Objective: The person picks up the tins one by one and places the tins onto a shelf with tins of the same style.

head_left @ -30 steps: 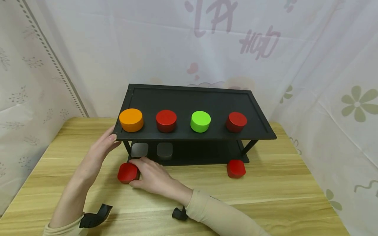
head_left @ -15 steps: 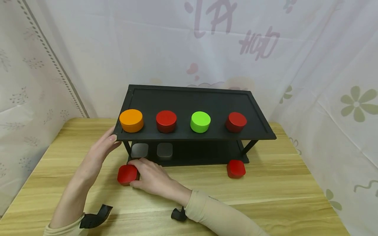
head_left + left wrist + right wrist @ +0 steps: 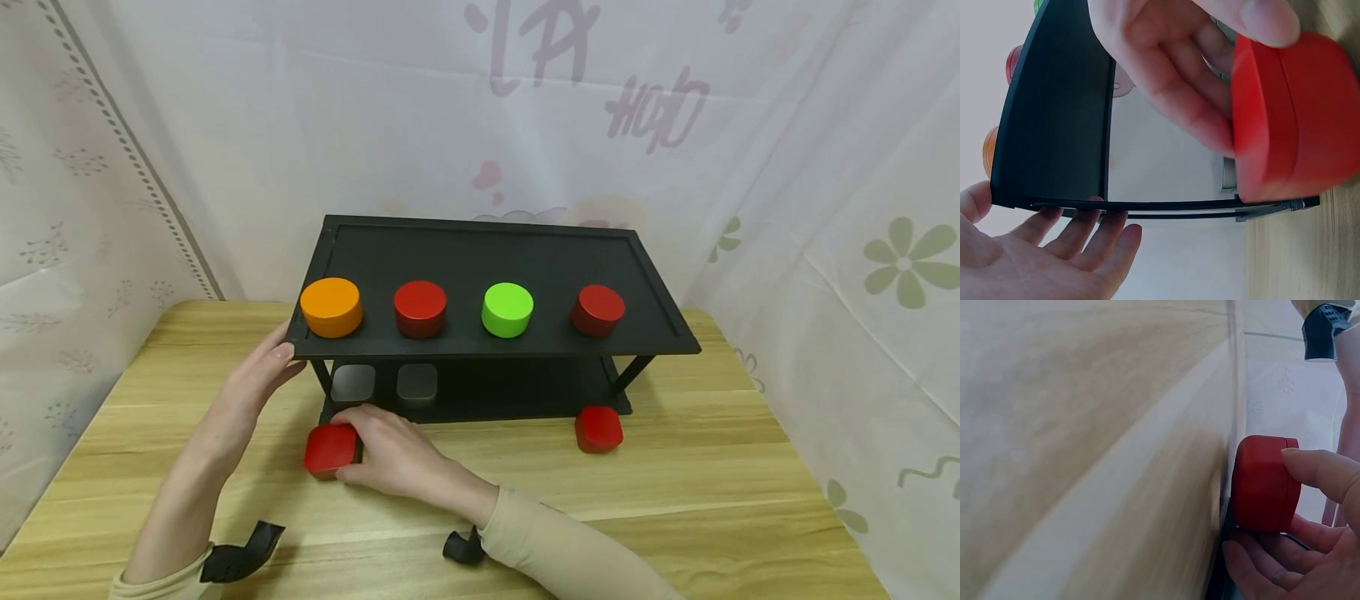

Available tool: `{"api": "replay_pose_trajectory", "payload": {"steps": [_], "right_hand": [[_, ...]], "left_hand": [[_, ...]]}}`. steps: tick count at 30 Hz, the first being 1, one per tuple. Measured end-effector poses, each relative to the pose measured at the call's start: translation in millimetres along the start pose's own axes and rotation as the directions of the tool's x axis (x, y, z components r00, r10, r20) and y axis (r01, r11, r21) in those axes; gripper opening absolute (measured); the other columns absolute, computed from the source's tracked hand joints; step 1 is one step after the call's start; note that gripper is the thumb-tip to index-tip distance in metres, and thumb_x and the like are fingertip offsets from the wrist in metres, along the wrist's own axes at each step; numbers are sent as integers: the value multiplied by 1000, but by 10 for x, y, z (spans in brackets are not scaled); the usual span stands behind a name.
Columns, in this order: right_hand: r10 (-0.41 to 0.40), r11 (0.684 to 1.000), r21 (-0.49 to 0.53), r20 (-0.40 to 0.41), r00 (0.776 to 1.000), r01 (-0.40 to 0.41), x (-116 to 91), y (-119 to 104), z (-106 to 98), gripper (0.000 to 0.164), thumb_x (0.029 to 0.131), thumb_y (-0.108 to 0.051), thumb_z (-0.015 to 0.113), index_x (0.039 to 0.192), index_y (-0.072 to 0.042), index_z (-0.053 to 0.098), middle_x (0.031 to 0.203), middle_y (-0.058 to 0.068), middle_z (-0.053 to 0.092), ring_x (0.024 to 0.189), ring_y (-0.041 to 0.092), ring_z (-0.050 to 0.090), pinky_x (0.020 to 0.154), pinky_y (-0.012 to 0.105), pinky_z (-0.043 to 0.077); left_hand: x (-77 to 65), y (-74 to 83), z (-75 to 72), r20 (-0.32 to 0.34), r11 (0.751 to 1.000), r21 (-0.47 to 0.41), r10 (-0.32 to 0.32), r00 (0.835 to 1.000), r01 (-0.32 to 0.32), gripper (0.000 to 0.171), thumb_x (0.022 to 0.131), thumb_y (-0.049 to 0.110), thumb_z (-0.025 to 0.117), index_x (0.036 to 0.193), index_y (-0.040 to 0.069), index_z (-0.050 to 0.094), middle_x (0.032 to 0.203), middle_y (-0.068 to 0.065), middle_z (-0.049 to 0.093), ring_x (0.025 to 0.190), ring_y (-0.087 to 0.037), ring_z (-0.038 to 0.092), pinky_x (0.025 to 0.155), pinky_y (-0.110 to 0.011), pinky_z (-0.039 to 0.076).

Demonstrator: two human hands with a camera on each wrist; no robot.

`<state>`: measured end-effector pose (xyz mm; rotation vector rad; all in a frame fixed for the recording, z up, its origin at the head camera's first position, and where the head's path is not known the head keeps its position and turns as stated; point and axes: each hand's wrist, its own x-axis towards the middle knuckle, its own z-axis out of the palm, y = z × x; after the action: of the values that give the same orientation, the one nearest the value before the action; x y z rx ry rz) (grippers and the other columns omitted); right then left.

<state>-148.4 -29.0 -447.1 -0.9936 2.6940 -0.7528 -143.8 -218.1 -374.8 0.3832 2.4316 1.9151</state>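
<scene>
My right hand pinches a red square box with rounded corners, near the front left of the black two-tier shelf. In the right wrist view, the thumb lies on one side of the box near a lid seam and the fingers are below it. Whether the box touches the table cannot be told. My left hand holds the upper tier's front left corner, thumb at the edge. In the left wrist view its fingers lie along the side rail. Two grey square boxes, the left one and the right one, sit on the lower tier.
On the upper tier stand an orange round box, a red one, a green one and a darker red one. Another red square box sits at the shelf's front right. The wooden table meets a patterned cloth backdrop.
The right hand has brought the red square box a little toward me and slightly to the right. The left hand stays at the shelf corner.
</scene>
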Motion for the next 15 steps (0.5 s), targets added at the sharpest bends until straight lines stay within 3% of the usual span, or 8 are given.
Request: {"api": "replay_pose_trajectory", "payload": {"steps": [15], "right_hand": [[54,995,81,-16,998,-52,-270,220,-229,55,73,-28,76,123,-27,53,115,-13,58,95,2,54,79,15,46]], "left_hand": [[2,-6,10,2,1000,-1,8,1000,-8,45,104,30,28,149,25,29,156,4,26,132,1,33,97,-7,35]]}}
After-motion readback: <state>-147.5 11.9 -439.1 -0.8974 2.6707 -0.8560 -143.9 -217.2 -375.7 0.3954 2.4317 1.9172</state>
